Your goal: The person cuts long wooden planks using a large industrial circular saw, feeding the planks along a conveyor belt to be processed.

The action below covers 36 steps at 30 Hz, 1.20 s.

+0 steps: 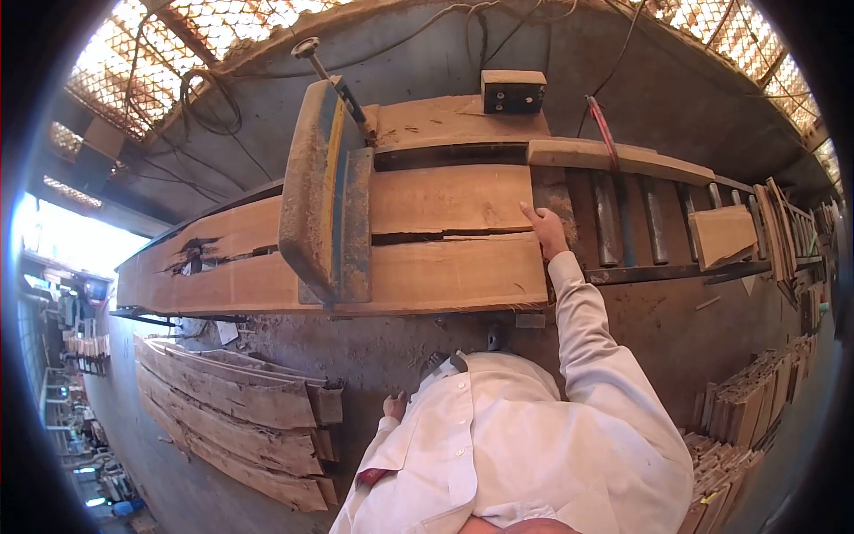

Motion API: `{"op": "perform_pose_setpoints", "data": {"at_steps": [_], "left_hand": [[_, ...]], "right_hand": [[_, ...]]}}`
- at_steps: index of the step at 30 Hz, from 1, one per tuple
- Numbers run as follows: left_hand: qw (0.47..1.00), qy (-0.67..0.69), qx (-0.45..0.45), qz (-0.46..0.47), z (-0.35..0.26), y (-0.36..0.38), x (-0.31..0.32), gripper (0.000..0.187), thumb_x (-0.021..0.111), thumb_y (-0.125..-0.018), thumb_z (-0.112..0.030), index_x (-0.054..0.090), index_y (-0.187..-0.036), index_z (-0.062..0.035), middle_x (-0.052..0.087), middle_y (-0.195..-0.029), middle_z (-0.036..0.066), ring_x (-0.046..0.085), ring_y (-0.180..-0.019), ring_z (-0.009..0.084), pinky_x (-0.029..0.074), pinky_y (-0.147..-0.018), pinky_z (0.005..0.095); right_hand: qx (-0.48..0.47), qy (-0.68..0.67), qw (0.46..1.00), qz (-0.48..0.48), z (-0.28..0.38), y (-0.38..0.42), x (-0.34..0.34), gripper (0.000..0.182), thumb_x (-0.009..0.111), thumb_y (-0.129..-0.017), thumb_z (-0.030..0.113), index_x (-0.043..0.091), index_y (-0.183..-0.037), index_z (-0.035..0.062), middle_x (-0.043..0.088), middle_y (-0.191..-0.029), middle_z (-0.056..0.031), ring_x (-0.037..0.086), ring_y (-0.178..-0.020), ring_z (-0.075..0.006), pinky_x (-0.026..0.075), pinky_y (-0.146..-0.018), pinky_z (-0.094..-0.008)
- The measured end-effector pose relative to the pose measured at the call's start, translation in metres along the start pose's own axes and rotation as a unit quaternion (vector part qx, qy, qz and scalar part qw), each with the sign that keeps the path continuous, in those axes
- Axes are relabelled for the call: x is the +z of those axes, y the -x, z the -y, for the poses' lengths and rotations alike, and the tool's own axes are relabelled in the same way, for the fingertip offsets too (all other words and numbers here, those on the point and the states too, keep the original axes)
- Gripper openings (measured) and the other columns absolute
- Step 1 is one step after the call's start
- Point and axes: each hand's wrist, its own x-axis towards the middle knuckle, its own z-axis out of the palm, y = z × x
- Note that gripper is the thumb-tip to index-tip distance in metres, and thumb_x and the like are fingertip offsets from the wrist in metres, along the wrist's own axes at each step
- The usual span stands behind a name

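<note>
A long wooden slab (pixel 454 271) with a dark crack along it lies on the machine bed, passing under an upright dusty machine guard (pixel 311 187). At the slab's right end, my right hand (pixel 549 231) grips the end edge, thumb on the near side of the crack's upper half and fingers partly hidden. My left hand (pixel 394 407) hangs low beside my body, near a stack of rough planks (pixel 240 409); its fingers show loosely apart, with nothing visible in them.
Beyond the slab's right end are metal rollers (pixel 654 218) with a loose wood piece (pixel 722 236). A narrow board (pixel 623 160) lies along the far side, near a black-faced block (pixel 514 93). More planks (pixel 752 400) are stacked at right. Cables hang along the wall.
</note>
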Motion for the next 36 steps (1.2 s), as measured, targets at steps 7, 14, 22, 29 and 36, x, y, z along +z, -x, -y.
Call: {"op": "perform_pose_setpoints", "data": {"at_steps": [7,14,22,29,36], "left_hand": [[0.982,0.17,-0.049,0.059,-0.076,-0.023,-0.025,0.046,0.064,-0.095,-0.038,0.068,-0.107,0.0064,0.073,-0.098,0.02,0.072,-0.087,0.0283,0.054,-0.078,0.0421],[0.972,0.212,-0.063,0.078,-0.087,-0.026,-0.022,0.041,0.066,-0.096,-0.032,0.064,-0.107,0.0067,0.073,-0.092,0.02,0.072,-0.072,0.0269,0.056,-0.067,0.0378],[1.0,0.005,-0.013,0.026,-0.044,-0.02,-0.038,0.052,0.07,-0.089,-0.045,0.072,-0.097,0.0064,0.073,-0.096,0.022,0.07,-0.089,0.0313,0.052,-0.08,0.0412],[0.997,0.061,0.042,0.018,0.002,-0.047,-0.022,0.054,0.07,-0.089,-0.045,0.072,-0.104,0.0062,0.073,-0.102,0.024,0.069,-0.094,0.0328,0.052,-0.083,0.0411],[0.999,0.041,0.011,0.03,-0.044,-0.055,-0.019,0.051,0.067,-0.091,-0.043,0.069,-0.108,0.0054,0.072,-0.104,0.024,0.069,-0.097,0.0334,0.052,-0.084,0.0424]], "right_hand": [[0.046,0.03,0.998,-0.04,0.004,-0.002,0.016,0.061,0.073,-0.087,0.051,0.069,-0.103,-0.008,0.07,-0.104,-0.0216,0.065,-0.095,-0.0232,0.049,-0.085,-0.0371],[0.003,-0.274,0.961,-0.028,0.036,0.011,0.005,0.062,0.074,-0.092,0.041,0.054,-0.13,-0.0046,0.065,-0.12,-0.0114,0.064,-0.099,-0.0171,0.051,-0.087,-0.0306],[0.13,-0.396,0.884,0.21,0.077,0.052,-0.025,0.059,0.071,-0.094,0.039,0.054,-0.133,-0.003,0.065,-0.127,-0.0132,0.066,-0.11,-0.0196,0.055,-0.091,-0.0318],[0.12,-0.492,0.853,0.125,0.021,0.123,-0.026,0.046,0.07,-0.094,0.027,0.06,-0.126,-0.0048,0.067,-0.123,-0.0127,0.067,-0.108,-0.0198,0.052,-0.095,-0.0323],[0.069,-0.552,0.825,-0.103,-0.01,0.215,-0.159,0.044,0.065,-0.094,0.028,0.057,-0.128,0.0005,0.068,-0.118,-0.0098,0.068,-0.102,-0.0218,0.055,-0.089,-0.0346]]}}
